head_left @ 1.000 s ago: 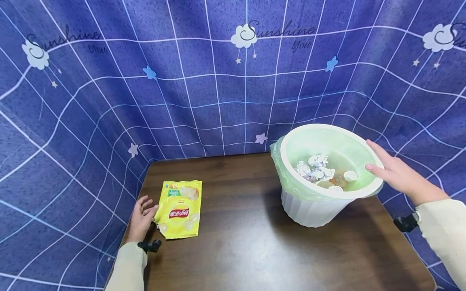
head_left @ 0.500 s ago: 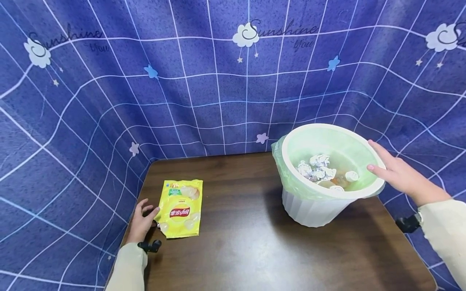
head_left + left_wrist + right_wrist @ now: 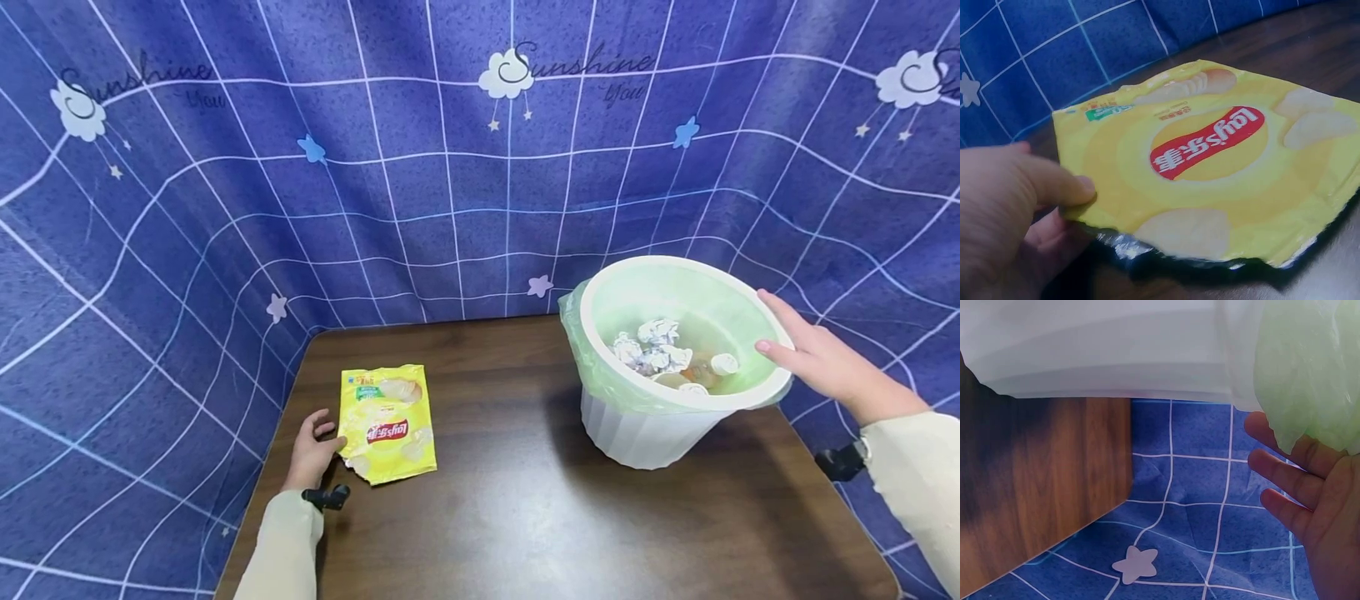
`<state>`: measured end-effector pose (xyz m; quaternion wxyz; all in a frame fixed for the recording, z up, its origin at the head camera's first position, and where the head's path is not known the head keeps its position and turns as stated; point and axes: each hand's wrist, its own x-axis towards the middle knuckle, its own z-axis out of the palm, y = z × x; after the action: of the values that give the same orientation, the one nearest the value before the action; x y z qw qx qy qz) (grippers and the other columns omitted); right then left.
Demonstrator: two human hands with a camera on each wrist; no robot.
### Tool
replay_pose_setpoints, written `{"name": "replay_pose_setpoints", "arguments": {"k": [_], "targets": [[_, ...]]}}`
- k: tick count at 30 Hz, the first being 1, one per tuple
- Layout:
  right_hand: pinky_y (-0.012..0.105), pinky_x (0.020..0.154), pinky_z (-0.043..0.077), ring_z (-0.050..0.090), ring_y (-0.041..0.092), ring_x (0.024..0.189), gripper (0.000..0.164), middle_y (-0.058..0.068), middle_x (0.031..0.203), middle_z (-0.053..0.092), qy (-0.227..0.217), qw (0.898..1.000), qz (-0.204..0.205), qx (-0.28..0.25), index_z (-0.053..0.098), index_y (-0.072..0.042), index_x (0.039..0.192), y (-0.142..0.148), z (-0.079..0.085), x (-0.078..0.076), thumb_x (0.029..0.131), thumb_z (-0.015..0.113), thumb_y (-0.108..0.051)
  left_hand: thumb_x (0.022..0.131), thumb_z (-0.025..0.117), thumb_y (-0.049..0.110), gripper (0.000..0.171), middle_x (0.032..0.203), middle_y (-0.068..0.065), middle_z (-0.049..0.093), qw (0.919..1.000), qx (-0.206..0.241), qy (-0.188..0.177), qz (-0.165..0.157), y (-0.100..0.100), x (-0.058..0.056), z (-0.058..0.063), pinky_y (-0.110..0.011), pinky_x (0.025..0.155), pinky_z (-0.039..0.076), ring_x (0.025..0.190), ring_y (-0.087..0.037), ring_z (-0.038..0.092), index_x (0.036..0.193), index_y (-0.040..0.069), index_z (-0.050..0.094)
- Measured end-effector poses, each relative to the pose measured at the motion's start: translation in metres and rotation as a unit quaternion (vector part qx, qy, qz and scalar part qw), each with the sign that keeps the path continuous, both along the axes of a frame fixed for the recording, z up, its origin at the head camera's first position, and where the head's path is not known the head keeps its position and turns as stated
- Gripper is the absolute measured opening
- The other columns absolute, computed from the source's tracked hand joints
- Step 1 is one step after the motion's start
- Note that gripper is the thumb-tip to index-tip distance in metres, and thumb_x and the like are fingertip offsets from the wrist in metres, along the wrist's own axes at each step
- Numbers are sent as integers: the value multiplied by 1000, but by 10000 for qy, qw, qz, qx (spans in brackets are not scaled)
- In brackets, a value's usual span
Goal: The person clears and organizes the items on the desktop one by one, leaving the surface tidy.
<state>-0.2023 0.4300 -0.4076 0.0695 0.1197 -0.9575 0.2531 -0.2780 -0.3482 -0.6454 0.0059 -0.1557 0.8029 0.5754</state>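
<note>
My left hand (image 3: 315,454) pinches the torn lower left corner of a yellow Lay's chip bag (image 3: 386,408), thumb on top and fingers underneath. In the left wrist view, the bag (image 3: 1210,187) looks flat, with its ragged silvery edge toward me. On the right, my right hand (image 3: 821,358) holds the rim of a white trash bin (image 3: 637,429), its thumb over the rim and fingers outside. The right wrist view has three fingers of that hand (image 3: 1316,487) spread below the bin's pale green liner (image 3: 1304,369).
Crumpled paper balls (image 3: 656,333) and white-capped bottles (image 3: 723,364) lie inside the bin. The brown wooden table (image 3: 495,500) carries the bag and bin. A blue patterned curtain (image 3: 420,183) surrounds its back and sides.
The left hand has closed its thumb on the bag's corner and shifted it slightly right and away, turning it a little. The right hand and the bin stay in place.
</note>
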Motion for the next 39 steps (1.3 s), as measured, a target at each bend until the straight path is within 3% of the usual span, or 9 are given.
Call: {"name": "replay_pose_setpoints", "arguments": {"k": [3, 9, 15, 20, 25, 28, 30, 35, 39], "targets": [[20, 77, 37, 58, 52, 107, 78, 41, 125, 57, 25, 10000, 21, -14, 15, -11, 162, 0, 0, 0, 100, 59, -23, 92, 58, -10, 81, 150, -28, 37, 9992, 327, 47, -244, 5, -3, 2, -21, 75, 49, 128, -39, 45, 160, 15, 23], [23, 77, 37, 58, 53, 107, 78, 41, 126, 56, 15, 10000, -30, -33, 14, -11, 162, -1, 1, 0, 100, 59, -23, 87, 46, -16, 87, 151, -25, 40, 9947, 708, 153, -731, 19, -8, 15, -24, 77, 52, 117, -31, 53, 162, 22, 22], [25, 80, 37, 56, 54, 109, 78, 41, 128, 55, 22, 9999, -25, -110, 14, -12, 163, -2, 1, 0, 100, 58, -24, 88, 42, -14, 77, 147, -26, 44, 9948, 567, 254, -803, 31, -15, 16, -21, 73, 51, 112, -29, 52, 159, 16, 34], [23, 79, 37, 57, 53, 107, 77, 41, 126, 56, 76, 9999, -15, -85, 15, -11, 162, -1, 1, -1, 100, 58, -23, 88, 43, -13, 77, 148, -23, 44, 9921, 787, 375, -900, 42, -22, 25, -23, 74, 53, 106, -25, 56, 158, 19, 36], [42, 85, 42, 56, 55, 109, 78, 42, 130, 53, -15, 10000, -44, -58, 13, -11, 163, -1, 1, -2, 100, 58, -24, 87, 43, -13, 80, 150, -22, 43, 9862, 1066, 680, -1073, 57, -33, 46, -23, 73, 54, 101, -22, 59, 159, 21, 35], [59, 85, 41, 55, 57, 111, 78, 43, 132, 51, -77, 9999, -50, -61, 11, -10, 163, 0, 0, -2, 101, 57, -24, 87, 43, -14, 80, 149, -23, 44, 9816, 1286, 779, -1176, 67, -41, 65, -23, 73, 54, 97, -19, 61, 159, 22, 34], [64, 85, 40, 54, 58, 111, 78, 44, 131, 51, -91, 9999, -40, -73, 11, -9, 162, 0, 0, -2, 101, 57, -24, 87, 44, -14, 81, 150, -23, 43, 9787, 1374, 838, -1276, 75, -44, 80, -23, 74, 55, 97, -18, 62, 159, 21, 33], [66, 85, 41, 54, 58, 110, 78, 44, 129, 52, -100, 9999, -20, -79, 12, -9, 162, 0, -1, -2, 100, 57, -24, 86, 44, -16, 82, 152, -23, 43, 9711, 1615, 1041, -1414, 96, -49, 117, -24, 74, 57, 99, -17, 62, 160, 17, 30], [57, 86, 42, 55, 56, 111, 78, 42, 131, 52, -88, 9999, -23, -47, 12, -10, 163, 0, -1, -2, 100, 57, -24, 88, 42, -16, 81, 155, -18, 40, 9636, 1872, 1232, -1459, 111, -59, 132, -24, 79, 57, 107, -18, 61, 159, 20, 32]]}}
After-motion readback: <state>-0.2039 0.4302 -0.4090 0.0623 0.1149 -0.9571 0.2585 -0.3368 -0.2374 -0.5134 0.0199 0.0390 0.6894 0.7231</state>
